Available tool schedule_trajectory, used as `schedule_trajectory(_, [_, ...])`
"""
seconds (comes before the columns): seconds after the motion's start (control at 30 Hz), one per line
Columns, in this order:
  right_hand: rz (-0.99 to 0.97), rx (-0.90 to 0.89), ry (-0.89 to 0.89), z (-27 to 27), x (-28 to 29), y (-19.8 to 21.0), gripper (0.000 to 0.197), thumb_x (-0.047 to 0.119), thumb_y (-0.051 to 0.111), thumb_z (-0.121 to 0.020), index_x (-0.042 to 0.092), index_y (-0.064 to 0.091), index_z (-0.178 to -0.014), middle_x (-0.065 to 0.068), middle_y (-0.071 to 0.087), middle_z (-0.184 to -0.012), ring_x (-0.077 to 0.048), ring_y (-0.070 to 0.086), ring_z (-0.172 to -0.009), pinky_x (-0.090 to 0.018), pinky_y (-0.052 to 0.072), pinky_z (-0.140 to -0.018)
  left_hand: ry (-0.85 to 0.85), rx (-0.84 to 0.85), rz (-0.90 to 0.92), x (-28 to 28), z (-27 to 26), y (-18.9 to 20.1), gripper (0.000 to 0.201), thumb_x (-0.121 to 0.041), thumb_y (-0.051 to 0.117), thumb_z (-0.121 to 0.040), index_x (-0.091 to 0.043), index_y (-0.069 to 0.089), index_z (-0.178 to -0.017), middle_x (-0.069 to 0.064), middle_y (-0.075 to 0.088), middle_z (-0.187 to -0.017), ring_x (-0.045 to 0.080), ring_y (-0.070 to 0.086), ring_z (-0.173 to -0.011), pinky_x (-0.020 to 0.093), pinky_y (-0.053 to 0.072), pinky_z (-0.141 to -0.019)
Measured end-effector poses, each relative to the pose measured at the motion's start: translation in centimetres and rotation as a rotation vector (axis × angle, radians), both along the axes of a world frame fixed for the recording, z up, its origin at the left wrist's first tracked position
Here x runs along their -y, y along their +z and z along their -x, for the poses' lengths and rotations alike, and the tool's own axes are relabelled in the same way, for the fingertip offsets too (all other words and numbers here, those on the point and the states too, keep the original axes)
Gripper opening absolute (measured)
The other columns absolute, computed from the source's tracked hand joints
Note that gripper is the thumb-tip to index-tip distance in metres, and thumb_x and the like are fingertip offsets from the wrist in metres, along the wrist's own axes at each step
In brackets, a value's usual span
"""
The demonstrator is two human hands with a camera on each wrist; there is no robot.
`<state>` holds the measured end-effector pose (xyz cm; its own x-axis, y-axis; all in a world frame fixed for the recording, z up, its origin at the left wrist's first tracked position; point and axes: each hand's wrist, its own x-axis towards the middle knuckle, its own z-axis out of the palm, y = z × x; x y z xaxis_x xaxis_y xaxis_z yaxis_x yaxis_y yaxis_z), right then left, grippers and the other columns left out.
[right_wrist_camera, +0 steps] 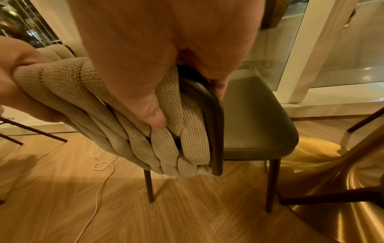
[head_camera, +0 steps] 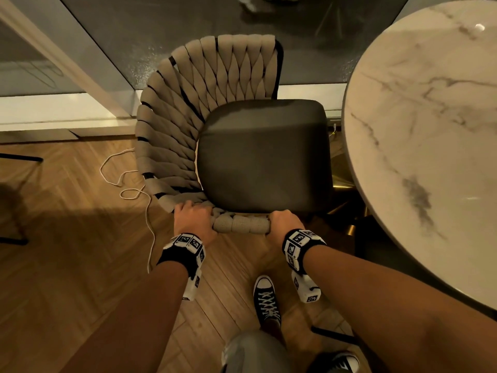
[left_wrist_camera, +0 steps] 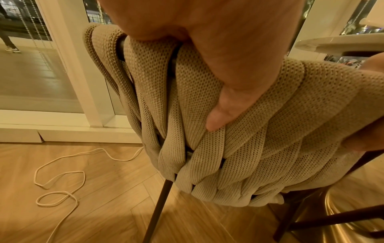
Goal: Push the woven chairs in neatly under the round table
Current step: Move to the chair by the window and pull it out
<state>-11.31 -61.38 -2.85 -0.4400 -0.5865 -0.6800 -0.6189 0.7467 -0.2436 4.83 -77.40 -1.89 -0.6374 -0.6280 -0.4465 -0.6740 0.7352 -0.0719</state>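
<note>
A woven chair (head_camera: pixel 185 109) with beige knit straps and a dark seat cushion (head_camera: pixel 263 154) stands left of the round marble table (head_camera: pixel 430 125), its seat edge close to the table's rim. My left hand (head_camera: pixel 193 219) and right hand (head_camera: pixel 285 222) both grip the near end of the woven wrap-around back, fingers curled over the top rail. In the left wrist view the left hand (left_wrist_camera: pixel 207 52) has its thumb pressed on the straps (left_wrist_camera: pixel 249 148). In the right wrist view the right hand (right_wrist_camera: pixel 145 69) holds the strap end beside the dark frame tube (right_wrist_camera: pixel 216 131).
A white cord (head_camera: pixel 126 181) lies looped on the wooden floor left of the chair. The table's gold pedestal base (right_wrist_camera: pixel 332 205) sits right of the chair legs. Glass doors and a white sill (head_camera: pixel 61 109) stand behind. Another chair's dark legs (head_camera: pixel 16 200) show at far left. My shoe (head_camera: pixel 266 300) is below.
</note>
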Motion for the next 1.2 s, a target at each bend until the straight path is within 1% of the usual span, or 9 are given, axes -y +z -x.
schedule_trajectory(0.1, [0.013,-0.007,-0.006,0.2,0.4,0.3,0.017,0.019,0.065,-0.084,0.015,0.066,-0.101,-0.008,0.069,-0.101,-0.026,0.066,-0.086,-0.037,0.057,-0.071,-0.001,0.000,0.007,0.5,0.3,0.0,0.031,-0.041,0.064,-0.065,-0.029,0.068,-0.093,-0.006,0.070,-0.094,0.024,0.055,-0.103,0.041,0.034,-0.093])
schedule_trajectory(0.23, [0.018,-0.026,-0.015,0.1,0.9,0.6,0.014,0.019,0.064,-0.086,0.015,0.066,-0.099,-0.007,0.068,-0.099,-0.022,0.058,-0.074,-0.033,0.050,-0.064,-0.005,-0.004,0.003,1.0,0.4,-0.2,0.029,-0.039,0.063,-0.065,-0.030,0.066,-0.093,-0.006,0.069,-0.093,0.024,0.055,-0.102,0.040,0.035,-0.091])
schedule_trajectory(0.4, [0.022,-0.026,-0.039,-0.2,0.8,0.7,0.013,0.019,0.062,-0.085,0.016,0.066,-0.097,-0.007,0.069,-0.096,-0.023,0.065,-0.079,-0.036,0.058,-0.069,0.006,-0.026,0.006,0.8,0.3,-0.5,0.027,-0.039,0.064,-0.064,-0.029,0.065,-0.090,-0.005,0.069,-0.092,0.024,0.056,-0.099,0.041,0.037,-0.091])
schedule_trajectory(0.67, [0.017,-0.002,-0.052,-0.1,0.7,0.5,0.012,0.017,0.064,-0.084,0.016,0.064,-0.096,-0.007,0.067,-0.096,-0.024,0.063,-0.079,-0.038,0.058,-0.073,0.017,-0.062,0.006,0.7,0.2,-0.8,0.029,-0.037,0.067,-0.064,-0.029,0.066,-0.091,-0.004,0.070,-0.094,0.024,0.056,-0.099,0.040,0.035,-0.092])
schedule_trajectory(0.77, [0.026,-0.003,-0.033,-0.1,0.5,0.3,0.013,0.017,0.062,-0.084,0.015,0.065,-0.097,-0.009,0.068,-0.098,-0.027,0.066,-0.084,-0.040,0.059,-0.075,0.012,-0.052,-0.006,0.7,0.1,-0.9,0.035,-0.037,0.068,-0.063,-0.030,0.067,-0.098,-0.004,0.070,-0.097,0.025,0.055,-0.101,0.040,0.034,-0.093])
schedule_trajectory(0.93, [0.044,0.015,0.003,0.0,-0.2,0.1,0.012,0.018,0.064,-0.084,0.016,0.063,-0.096,-0.010,0.068,-0.101,-0.028,0.066,-0.087,-0.039,0.057,-0.074,0.030,-0.029,0.000,-0.1,0.0,-1.1,0.037,-0.036,0.066,-0.063,-0.032,0.068,-0.099,-0.006,0.071,-0.095,0.024,0.056,-0.099,0.040,0.033,-0.091])
schedule_trajectory(1.03, [0.093,0.062,-0.010,0.1,-0.8,0.3,0.012,0.022,0.066,-0.083,0.019,0.060,-0.092,-0.009,0.068,-0.101,-0.027,0.065,-0.088,-0.038,0.056,-0.074,0.044,0.000,-0.012,-0.6,0.0,-0.5,0.039,-0.036,0.064,-0.065,-0.034,0.068,-0.104,-0.006,0.070,-0.098,0.024,0.055,-0.103,0.041,0.032,-0.096])
schedule_trajectory(1.1, [0.128,0.113,-0.034,0.4,-1.5,0.8,0.014,0.025,0.067,-0.082,0.020,0.058,-0.092,-0.008,0.067,-0.103,-0.027,0.065,-0.091,-0.038,0.055,-0.078,0.054,0.017,-0.023,-0.9,0.1,-0.1,0.042,-0.039,0.065,-0.068,-0.034,0.066,-0.110,-0.005,0.068,-0.106,0.024,0.054,-0.111,0.044,0.028,-0.106])
schedule_trajectory(1.2, [0.181,0.165,-0.066,0.8,-2.9,1.9,0.021,0.025,0.064,-0.083,0.021,0.061,-0.103,-0.006,0.066,-0.107,-0.026,0.063,-0.096,-0.040,0.054,-0.083,0.060,0.072,-0.070,-2.3,1.0,1.5,0.046,-0.043,0.067,-0.074,-0.030,0.061,-0.118,-0.003,0.064,-0.118,0.023,0.052,-0.120,0.049,0.016,-0.118])
